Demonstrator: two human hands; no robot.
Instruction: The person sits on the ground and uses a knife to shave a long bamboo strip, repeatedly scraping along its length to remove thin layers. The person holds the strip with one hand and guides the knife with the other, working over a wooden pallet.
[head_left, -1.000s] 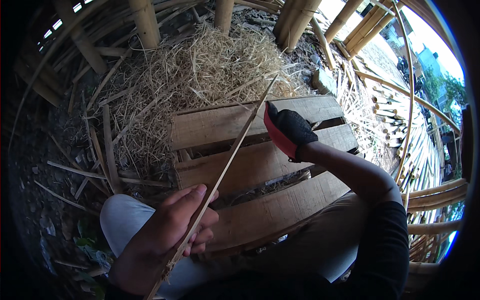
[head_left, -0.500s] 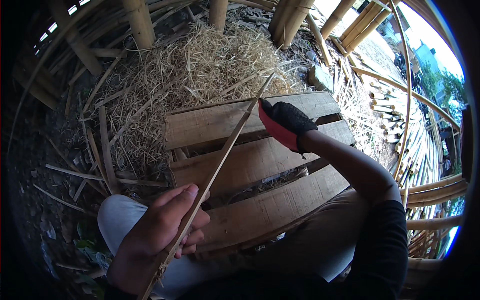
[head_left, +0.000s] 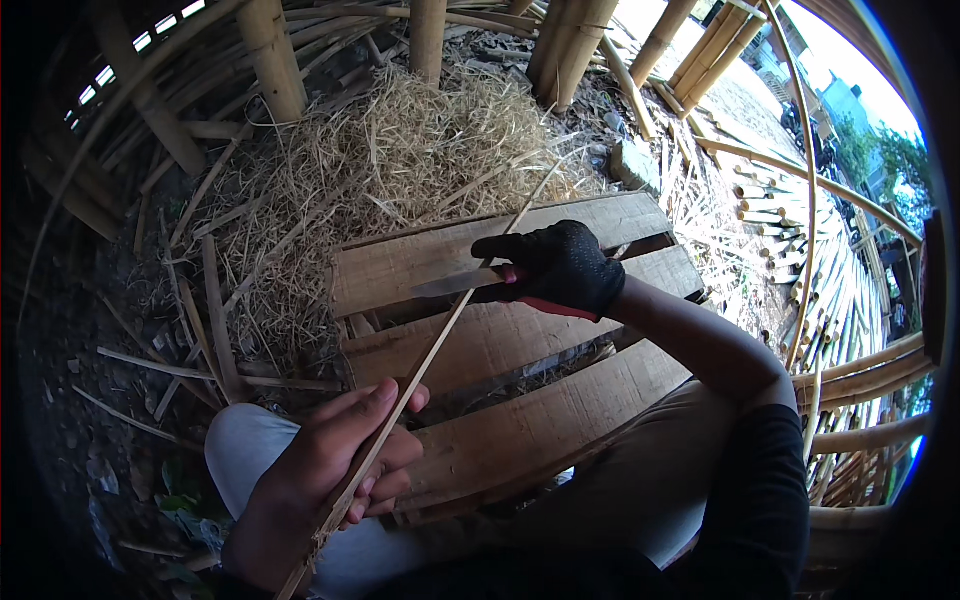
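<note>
A long, thin bamboo strip point(head_left: 440, 338) slants from the lower left up over the wooden slat table point(head_left: 400, 270). My bare left hand point(head_left: 350, 455) is closed around its lower part, with the thumb lying along it. Frayed fibres show on the strip below that hand. My right hand point(head_left: 560, 270), in a black glove with a red palm, grips a knife point(head_left: 446, 284). The blade points left and crosses the strip about midway up the table. Part of the knife's handle is hidden in the glove, whose thumb reaches over the strip.
A heap of pale shavings point(head_left: 440, 150) lies beyond the table. Bamboo posts point(head_left: 428, 45) stand behind it. Loose strips point(head_left: 215, 300) lie at the left, a stone block point(head_left: 634, 165) at the far right of the heap. Cut bamboo poles point(head_left: 835, 250) are stacked at the right.
My right hand has come back toward me along the strip and turned, so the knife blade now shows pointing left. My left hand keeps its hold, nearly in place.
</note>
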